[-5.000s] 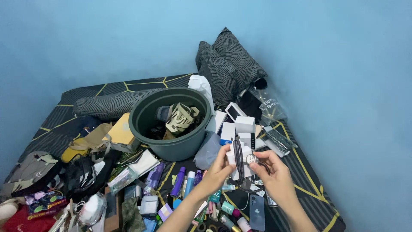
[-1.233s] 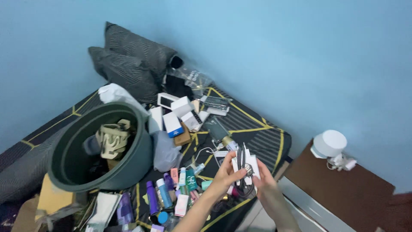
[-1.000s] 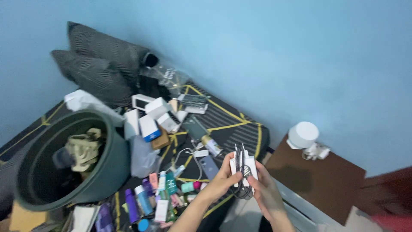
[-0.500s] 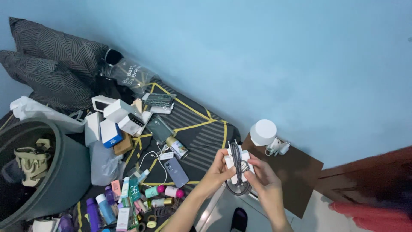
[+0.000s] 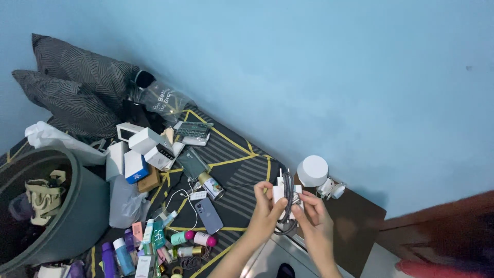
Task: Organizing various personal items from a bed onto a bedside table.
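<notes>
Both my hands hold a white charger block (image 5: 281, 194) with a dark braided cable (image 5: 288, 191) wound around it. My left hand (image 5: 266, 208) grips the block's left side with the thumb on its front. My right hand (image 5: 312, 219) pinches the cable and the block's right side. The bundle hangs above the mattress corner, near a brown side table (image 5: 355, 226). A white round device (image 5: 313, 170) with white plugs beside it sits on that table, just beyond my hands.
A dark patterned mattress (image 5: 242, 154) is strewn with small boxes (image 5: 144, 149), a blue phone (image 5: 208, 215), tubes and bottles (image 5: 154, 239). A dark green bucket (image 5: 77, 216) with a tan bag inside stands at the left. Grey pillows (image 5: 77, 92) lean on the blue wall.
My view has swung right from the bucket toward the mattress corner and side table. Both hands kept hold of the charger and cable the whole time.
</notes>
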